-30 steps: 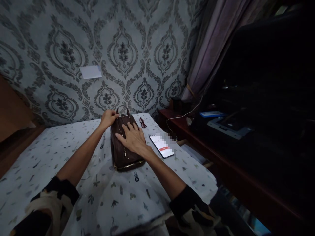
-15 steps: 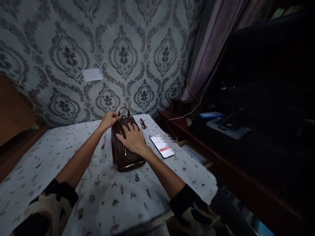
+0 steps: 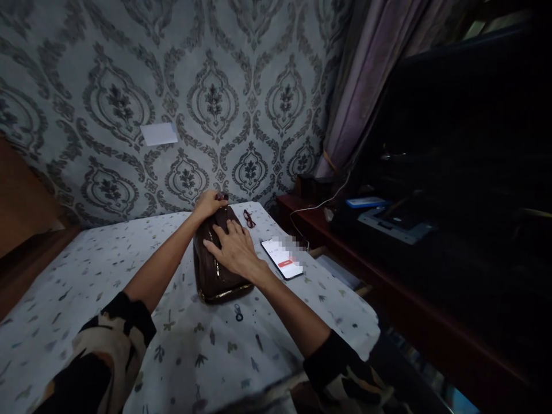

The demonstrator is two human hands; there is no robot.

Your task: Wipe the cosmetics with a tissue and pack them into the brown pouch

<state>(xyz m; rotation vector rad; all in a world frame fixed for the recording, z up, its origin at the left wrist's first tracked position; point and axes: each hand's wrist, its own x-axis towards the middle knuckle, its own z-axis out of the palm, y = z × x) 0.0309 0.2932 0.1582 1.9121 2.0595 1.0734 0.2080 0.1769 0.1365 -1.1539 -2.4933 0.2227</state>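
A dark brown leather bag (image 3: 204,273) with gold zips lies on a white cloth printed with small leaf shapes. At its far end, the fingers of my left hand (image 3: 207,204) are closed around the carry handle (image 3: 221,196), which is partly hidden by them. My right hand (image 3: 236,248) rests flat on the bag's front with its fingers spread, beside a vertical zip. To the right of the bag are a pair of dark red glasses (image 3: 249,218) and a phone (image 3: 280,259) with its screen lit.
Patterned wallpaper (image 3: 213,103) rises behind the cloth-covered surface (image 3: 172,356), with a white card (image 3: 158,134) on it. A dark red ledge (image 3: 388,287) runs along the right, carrying a blue-edged item (image 3: 367,202) and a white cable (image 3: 321,204). A purple curtain (image 3: 351,115) hangs behind.
My left hand has moved right and slightly up, from the bag's upper left edge onto its handle. The upright handle loop is now folded in that hand. My right hand stays on the bag.
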